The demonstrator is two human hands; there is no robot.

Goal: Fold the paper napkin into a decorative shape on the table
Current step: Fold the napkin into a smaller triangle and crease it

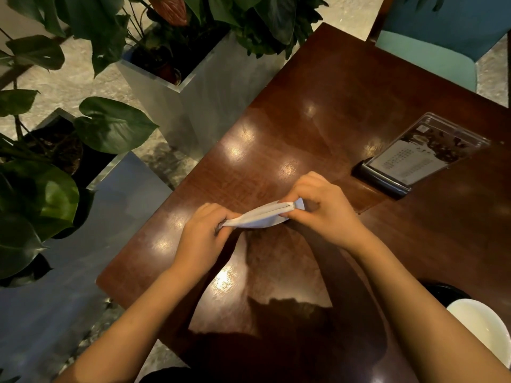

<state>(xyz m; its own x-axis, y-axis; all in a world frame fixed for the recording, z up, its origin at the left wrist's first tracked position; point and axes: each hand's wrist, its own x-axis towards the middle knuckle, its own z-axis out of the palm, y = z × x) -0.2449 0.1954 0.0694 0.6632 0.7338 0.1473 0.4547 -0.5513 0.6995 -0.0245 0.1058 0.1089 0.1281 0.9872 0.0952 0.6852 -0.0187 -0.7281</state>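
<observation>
Two hands hold napkin (pixel 262 215) above bench (pixel 318 106): left hand (pixel 203 233) fingers pinch its lower-left end, right hand (pixel 320 205) fingers pinch upper-right end. Folded narrow strip, long axis lower-left to upper-right.

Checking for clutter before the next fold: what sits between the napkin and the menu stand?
In the head view, only the right hand, pinching one end of the napkin, then bare table up to the menu stand.
</observation>
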